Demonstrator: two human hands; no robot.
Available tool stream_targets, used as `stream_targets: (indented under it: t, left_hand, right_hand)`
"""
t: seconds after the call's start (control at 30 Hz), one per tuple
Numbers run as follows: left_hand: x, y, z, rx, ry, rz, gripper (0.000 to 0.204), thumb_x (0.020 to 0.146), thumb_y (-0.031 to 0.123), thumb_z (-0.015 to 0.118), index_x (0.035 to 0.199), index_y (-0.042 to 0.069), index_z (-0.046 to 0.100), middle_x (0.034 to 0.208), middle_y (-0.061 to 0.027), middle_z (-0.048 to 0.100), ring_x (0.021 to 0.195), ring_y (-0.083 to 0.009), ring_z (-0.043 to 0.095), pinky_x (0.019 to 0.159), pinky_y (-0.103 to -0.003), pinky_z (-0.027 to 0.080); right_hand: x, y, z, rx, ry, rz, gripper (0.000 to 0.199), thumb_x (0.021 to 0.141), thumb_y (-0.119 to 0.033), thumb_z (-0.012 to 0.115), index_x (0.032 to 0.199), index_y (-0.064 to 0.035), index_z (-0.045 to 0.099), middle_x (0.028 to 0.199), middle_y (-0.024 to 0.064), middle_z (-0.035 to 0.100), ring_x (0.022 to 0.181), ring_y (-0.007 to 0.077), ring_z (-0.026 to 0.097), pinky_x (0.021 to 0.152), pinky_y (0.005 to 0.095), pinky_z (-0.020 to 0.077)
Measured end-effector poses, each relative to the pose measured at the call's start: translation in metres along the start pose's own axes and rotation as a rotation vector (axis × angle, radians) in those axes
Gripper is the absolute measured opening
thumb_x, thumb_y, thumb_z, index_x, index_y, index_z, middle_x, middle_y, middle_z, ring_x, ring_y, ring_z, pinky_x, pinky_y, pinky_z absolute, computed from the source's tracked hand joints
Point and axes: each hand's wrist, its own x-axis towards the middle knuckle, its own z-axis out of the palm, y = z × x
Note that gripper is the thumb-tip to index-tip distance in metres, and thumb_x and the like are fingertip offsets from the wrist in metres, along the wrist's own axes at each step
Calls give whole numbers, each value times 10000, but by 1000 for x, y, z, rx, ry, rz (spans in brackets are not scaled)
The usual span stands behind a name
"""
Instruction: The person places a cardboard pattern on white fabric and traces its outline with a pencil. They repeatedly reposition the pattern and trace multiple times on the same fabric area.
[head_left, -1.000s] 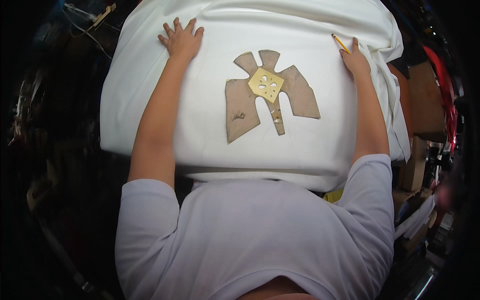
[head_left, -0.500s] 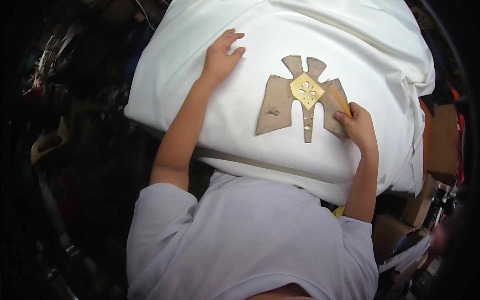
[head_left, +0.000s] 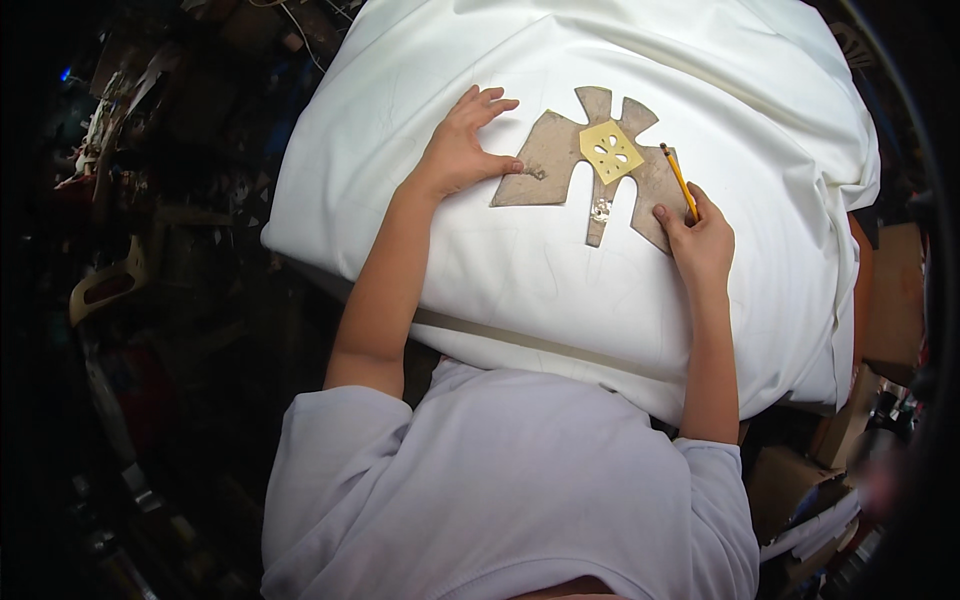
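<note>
One template (head_left: 555,150), one yellow card (head_left: 612,151) and one pencil (head_left: 679,181) are showing against one white cloth (head_left: 500,270). Brown and scuffed, with two flared upper lobes, two broad wings and a narrow tail, the template is lying on the cloth, the pierced card covering its middle. The left hand (head_left: 455,158) is holding its fingers apart, thumb touching the left wing, while the right hand (head_left: 704,240) is pinching the pencil, thumb resting on the right wing.

text: none legible; brown template (head_left: 566,160): dark scribble (head_left: 537,174), unreadable
</note>
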Motion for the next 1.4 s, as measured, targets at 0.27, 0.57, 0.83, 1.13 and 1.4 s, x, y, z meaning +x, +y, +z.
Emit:
stream_targets:
  t: [0.27, 0.57, 0.83, 1.13, 1.4]
  left_hand:
    - [-2, -4, 5, 6, 20, 26, 790, 613, 172, 914, 1338, 164, 600, 1506, -55, 470, 1484, -283, 267, 1212, -425, 286]
    - [4, 47, 48, 115, -22, 147, 569, 877, 373, 687, 1385, 144, 570, 1562, -164, 360, 1497, -393, 184, 1200, -498, 203]
    - [-3, 82, 137, 527, -173, 319, 603, 930, 469, 518, 1464, 195, 464, 1557, -153, 346, 1478, -424, 174, 1136, -673, 116]
    - [-9, 73, 132, 582, -65, 369, 755, 909, 684, 437, 1521, 244, 386, 1602, -170, 276, 1478, -442, 192, 1138, -656, 190]
    - [-6, 83, 135, 489, -117, 256, 696, 954, 602, 411, 1546, 245, 327, 1623, -158, 219, 1487, -410, 172, 1170, -631, 100]
  right_hand:
    - [5, 10, 6, 16, 44, -39, 552, 786, -325, 806, 1237, -34, 678, 820, 123, 671, 675, 213, 607, 677, 341, 495]
    - [34, 12, -27, 943, 59, 14, 338, 973, -324, 619, 872, -5, 671, 766, 26, 610, 677, 110, 506, 683, 275, 458]
    - [7, -70, 28, 627, -360, -278, 496, 925, -471, 639, 868, 8, 757, 772, 117, 715, 803, 145, 661, 781, 292, 503]
    - [-25, -132, 46, -267, -315, -568, 509, 937, -623, 465, 1076, -236, 765, 1289, 277, 598, 1369, 661, 194, 1097, 736, 1]
    - [26, -136, 58, -17, -462, -352, 444, 935, -439, 592, 928, -22, 744, 983, 281, 676, 1045, 497, 583, 932, 566, 415]
